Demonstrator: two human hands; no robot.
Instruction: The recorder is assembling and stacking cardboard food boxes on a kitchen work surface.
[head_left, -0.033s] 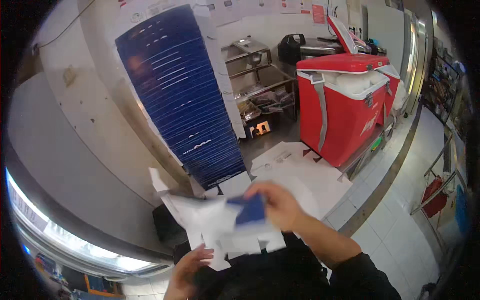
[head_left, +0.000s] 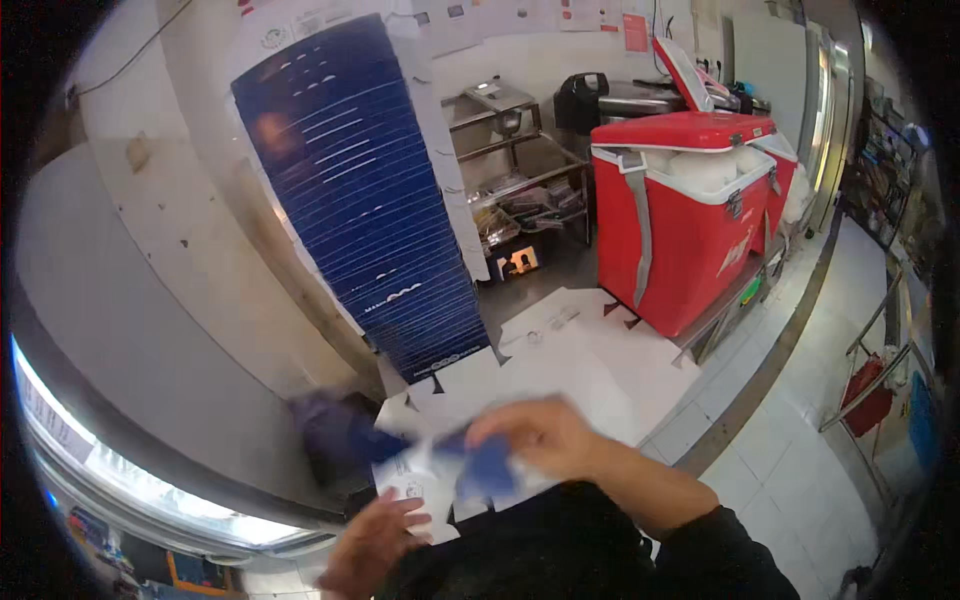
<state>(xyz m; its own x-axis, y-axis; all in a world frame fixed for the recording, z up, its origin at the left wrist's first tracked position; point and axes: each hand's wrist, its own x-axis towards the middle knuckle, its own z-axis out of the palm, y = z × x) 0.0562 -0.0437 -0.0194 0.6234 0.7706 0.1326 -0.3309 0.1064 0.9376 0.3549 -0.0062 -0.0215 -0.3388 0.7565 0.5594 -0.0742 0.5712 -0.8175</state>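
Note:
My right hand (head_left: pixel 550 437) is closed on a blue-and-white cardboard box blank (head_left: pixel 486 474), its fingers over a blue flap. The blank is smeared by motion, so its folds are hard to make out. A blurred dark blue panel (head_left: pixel 345 432), which seems part of it, swings out at the left. Close to the blank's lower left edge is my left hand (head_left: pixel 375 538), fingers apart, holding nothing I can see. Beyond the hands, flat white cardboard sheets (head_left: pixel 610 365) lie on the table. A tall stack of nested blue boxes (head_left: pixel 370 200) leans against the wall.
Right of the stack stands a red cooler box (head_left: pixel 680 215), its lid ajar over white bags. Behind is a metal rack (head_left: pixel 520 175) with packets and a small lit screen (head_left: pixel 518 263). A glass-fronted display case (head_left: pixel 170 490) curves along the left.
The blank has swung left and down, and a blurred dark blue panel now shows at its left. My right hand has shifted slightly left and down, still gripping it. My left hand stays low.

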